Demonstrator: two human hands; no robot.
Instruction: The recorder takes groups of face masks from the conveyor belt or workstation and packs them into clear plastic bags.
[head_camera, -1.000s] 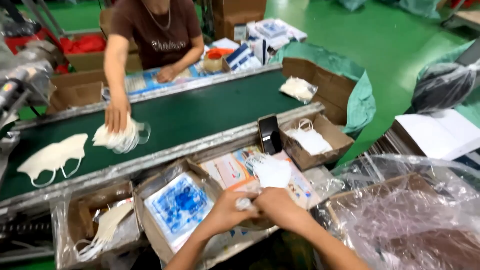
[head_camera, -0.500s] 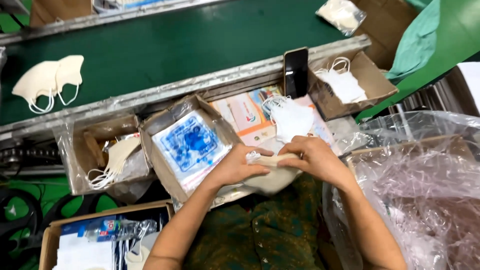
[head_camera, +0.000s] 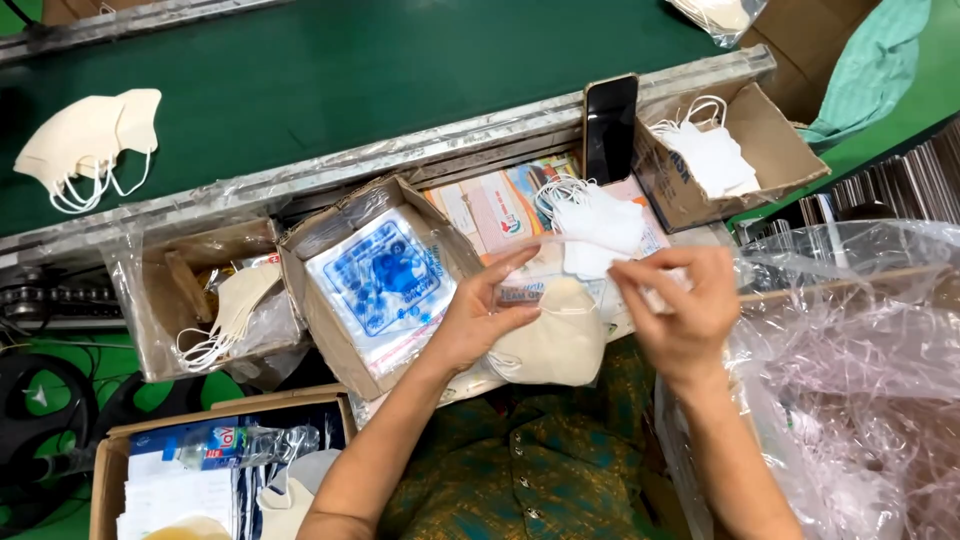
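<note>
Since before, both hands lifted apart: left hand (head_camera: 480, 320) fingers pinch soft, light cream folded mask (head_camera: 555, 340); right hand (head_camera: 685, 310), at 3 o'clock, pinches its clear bag (head_camera: 600, 265).

A conveyor belt (head_camera: 330, 70) runs across the top, with a stack of masks (head_camera: 85, 140) lying on it at far left. In front of the belt sits a row of open boxes: one at left holds masks (head_camera: 230, 305), the middle box (head_camera: 320, 320) holds flat printed bags (head_camera: 380, 285), and the box at right (head_camera: 770, 150) holds more masks. A phone (head_camera: 610, 125) stands upright between the middle and right boxes. Nearer the viewer, the left hand (head_camera: 480, 315) and right hand (head_camera: 680, 310) meet over a mask in a clear bag (head_camera: 555, 340). A large plastic-lined bin (head_camera: 860, 350) stands at right. A box at lower left holds a bottle (head_camera: 240, 445).
</note>
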